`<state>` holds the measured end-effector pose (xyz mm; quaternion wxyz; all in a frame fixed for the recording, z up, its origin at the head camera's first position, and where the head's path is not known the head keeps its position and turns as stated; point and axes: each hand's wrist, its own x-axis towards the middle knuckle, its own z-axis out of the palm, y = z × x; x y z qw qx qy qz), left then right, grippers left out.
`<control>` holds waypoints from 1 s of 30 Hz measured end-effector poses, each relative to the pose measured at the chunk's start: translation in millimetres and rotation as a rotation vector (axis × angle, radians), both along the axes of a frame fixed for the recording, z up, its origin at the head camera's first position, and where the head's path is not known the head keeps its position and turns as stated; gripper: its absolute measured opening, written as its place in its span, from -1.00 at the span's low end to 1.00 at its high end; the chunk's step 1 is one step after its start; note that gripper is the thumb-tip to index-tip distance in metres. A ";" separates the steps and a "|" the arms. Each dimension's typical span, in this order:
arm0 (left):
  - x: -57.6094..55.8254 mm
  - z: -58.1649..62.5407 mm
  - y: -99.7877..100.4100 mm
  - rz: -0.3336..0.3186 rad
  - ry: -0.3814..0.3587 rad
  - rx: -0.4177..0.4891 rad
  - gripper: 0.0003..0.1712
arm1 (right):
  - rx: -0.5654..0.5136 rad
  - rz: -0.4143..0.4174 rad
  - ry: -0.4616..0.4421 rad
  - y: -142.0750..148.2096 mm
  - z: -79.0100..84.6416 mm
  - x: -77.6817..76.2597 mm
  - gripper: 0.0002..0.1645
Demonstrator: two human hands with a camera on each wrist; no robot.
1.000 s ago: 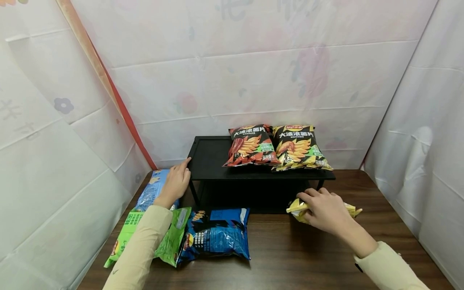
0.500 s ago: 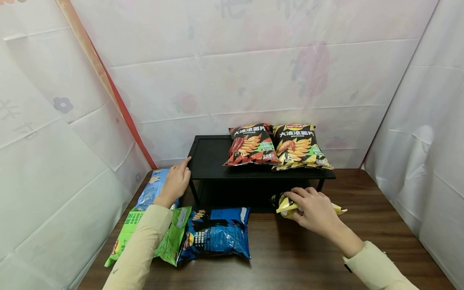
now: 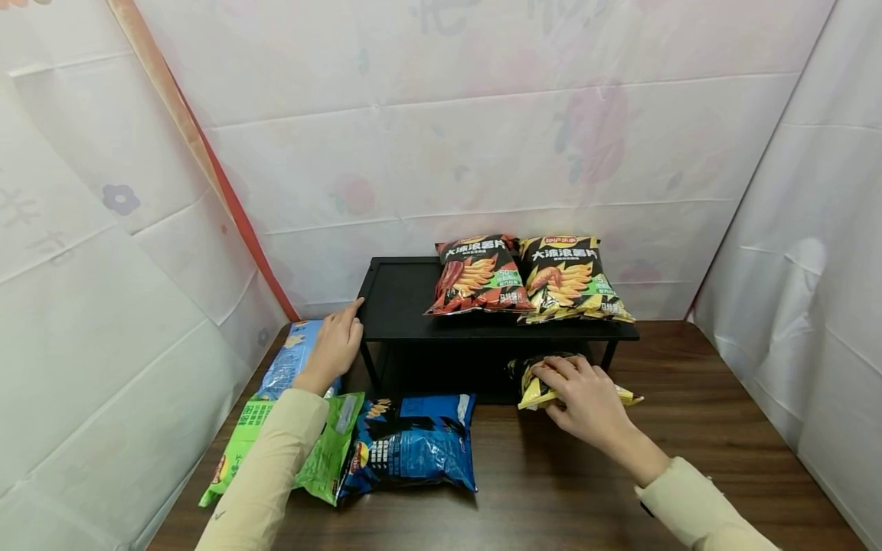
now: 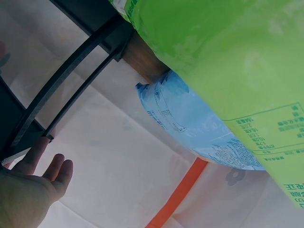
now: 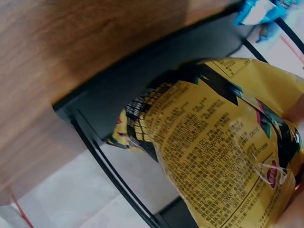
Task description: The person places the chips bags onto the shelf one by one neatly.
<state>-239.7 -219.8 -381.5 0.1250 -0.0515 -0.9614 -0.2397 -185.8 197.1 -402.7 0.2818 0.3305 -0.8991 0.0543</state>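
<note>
My left hand [image 3: 334, 344] rests at the left edge of a black two-tier rack [image 3: 396, 295], its fingers fairly straight against the frame in the left wrist view. My right hand [image 3: 586, 398] grips a yellow-and-black chip bag [image 3: 536, 389] from above, at the right front of the lower tier. That bag's printed back [image 5: 204, 147] faces the right wrist camera, and part of it lies under the upper shelf. On the upper shelf lie a red-and-black chip bag [image 3: 478, 279] and another yellow-and-black chip bag [image 3: 566, 279], side by side.
Left of the rack, a light blue bag [image 3: 292, 356] and a green bag [image 3: 331, 451] lie partly behind my left arm. A dark blue chip bag [image 3: 413, 448] lies in front of the rack on the wooden table [image 3: 537, 505]. White cloth walls [image 3: 413, 168] surround it.
My right hand has moved left and slightly inward with the yellow chip bag, bringing it further under the rack's upper shelf. The left hand has stayed at the rack's left edge.
</note>
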 end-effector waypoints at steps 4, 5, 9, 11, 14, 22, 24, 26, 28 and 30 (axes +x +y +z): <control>0.1 -1.0 0.4 -0.004 -0.002 0.002 -0.42 | 0.018 -0.005 0.005 -1.0 -11.8 -3.8 -0.33; 0.0 -1.3 0.5 -0.004 -0.003 0.005 -0.42 | 0.019 -0.005 0.008 -1.2 -14.7 -4.6 -0.33; -0.1 -1.3 0.7 -0.008 -0.002 0.014 -0.42 | 0.019 -0.016 0.025 -2.5 -26.8 -9.1 -0.33; 0.1 -0.4 0.7 -0.007 -0.002 0.012 -0.42 | 0.017 -0.027 0.037 -3.3 -32.3 -11.6 -0.34; 0.5 1.2 1.2 -0.005 -0.001 0.009 -0.43 | 0.012 -0.044 0.048 -4.0 -39.4 -15.0 -0.33; 1.2 1.9 1.3 -0.004 0.000 0.008 -0.43 | 0.020 -0.060 0.005 -3.1 -54.5 -25.0 -0.29; 1.3 2.2 1.4 -0.004 -0.001 0.009 -0.43 | 0.031 -0.066 -0.021 -1.4 -58.7 -27.7 -0.32; 1.5 2.6 1.7 -0.004 -0.003 0.009 -0.43 | 0.039 -0.073 -0.048 0.5 -62.7 -30.1 -0.34; 1.6 3.1 1.9 -0.004 -0.006 0.010 -0.43 | 0.047 -0.084 -0.067 2.4 -66.4 -32.0 -0.34; 1.5 3.2 1.9 -0.005 -0.007 0.011 -0.43 | 0.060 -0.100 -0.078 3.9 -69.7 -33.7 -0.35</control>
